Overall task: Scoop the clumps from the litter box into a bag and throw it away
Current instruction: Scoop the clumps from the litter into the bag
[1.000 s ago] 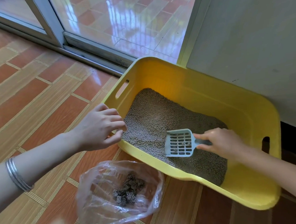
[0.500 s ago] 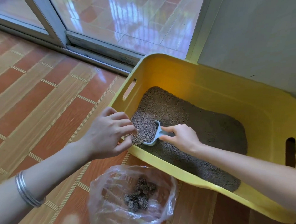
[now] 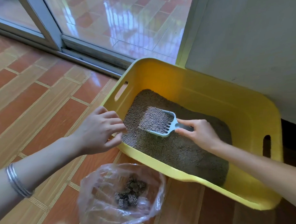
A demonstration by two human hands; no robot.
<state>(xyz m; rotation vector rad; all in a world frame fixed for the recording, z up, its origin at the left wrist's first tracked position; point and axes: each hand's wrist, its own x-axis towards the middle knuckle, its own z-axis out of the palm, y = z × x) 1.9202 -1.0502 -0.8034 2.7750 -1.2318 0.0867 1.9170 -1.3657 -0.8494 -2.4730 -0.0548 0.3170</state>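
Observation:
A yellow litter box (image 3: pixel 210 96) sits on the tiled floor, filled with grey-brown litter (image 3: pixel 182 151). My right hand (image 3: pixel 197 132) holds the handle of a pale blue slotted scoop (image 3: pixel 158 123), which is level above the litter near the box's left end and heaped with granules. My left hand (image 3: pixel 98 130) rests on the box's left rim with fingers curled over the edge. A clear plastic bag (image 3: pixel 121 195) lies open on the floor in front of the box, with dark clumps (image 3: pixel 130 194) inside it.
A sliding glass door with a metal track (image 3: pixel 84 45) runs along the far side. A white wall (image 3: pixel 250 41) stands behind the box on the right. Orange and tan floor tiles (image 3: pixel 43 102) spread to the left.
The scoop was dug on edge into the litter at the left end, and now it is turned flat and lifted with a full load. My left hand stays at the rim.

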